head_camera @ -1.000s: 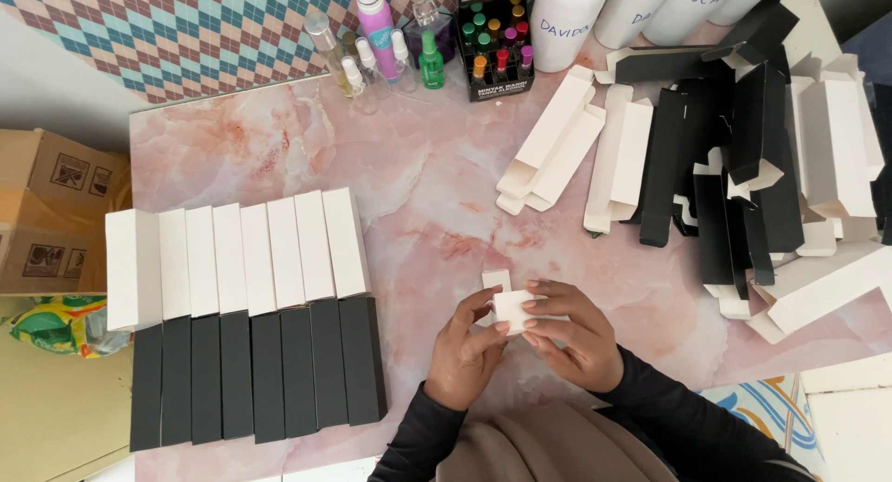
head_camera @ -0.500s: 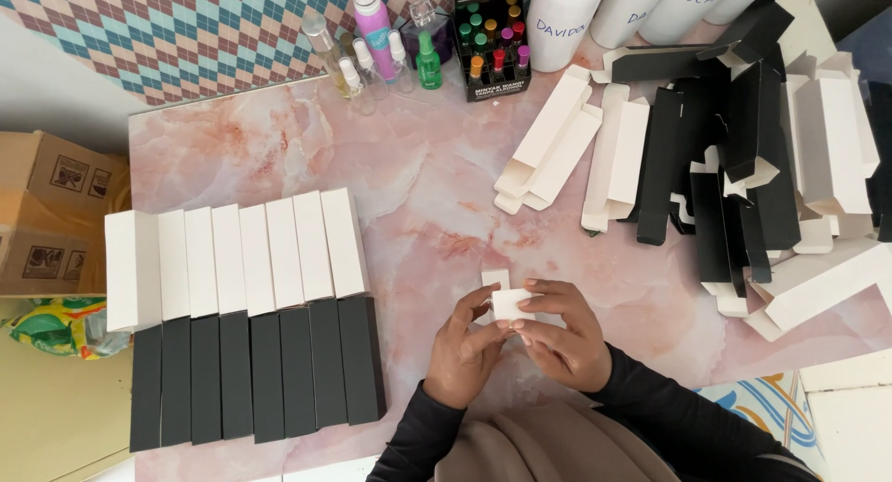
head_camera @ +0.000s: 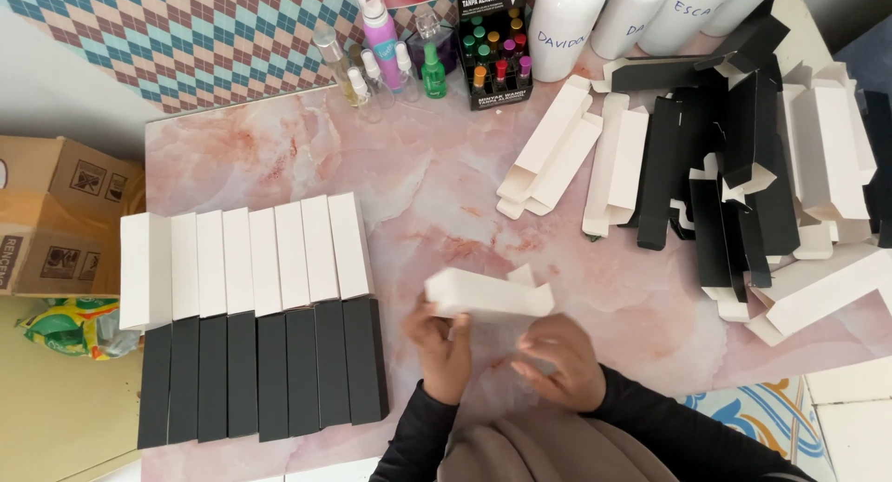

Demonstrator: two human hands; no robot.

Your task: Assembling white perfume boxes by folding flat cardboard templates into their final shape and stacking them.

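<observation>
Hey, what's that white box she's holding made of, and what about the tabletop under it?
The white box, held in the left hand with the right hand just below it, looks like thin matte paperboard: sharp fold creases and a loose end flap. The tabletop shows pink marble veining with a soft sheen; whether it is real stone or a printed laminate cannot be told.

A long white carton (head_camera: pixel 488 294) with one end flap open lies sideways in front of the person, held at its left end. To the left on the pink marbled tabletop (head_camera: pixel 279 157), a neat row of white boxes (head_camera: pixel 246 264) stands above a row of black boxes (head_camera: pixel 260 370). At the right lies a loose heap of unfolded black and white cartons (head_camera: pixel 743 166). A black display box (head_camera: pixel 495 40) of small coloured bottles stands at the far edge. Brown cardboard boxes (head_camera: pixel 56 217) sit off the left side.
</observation>
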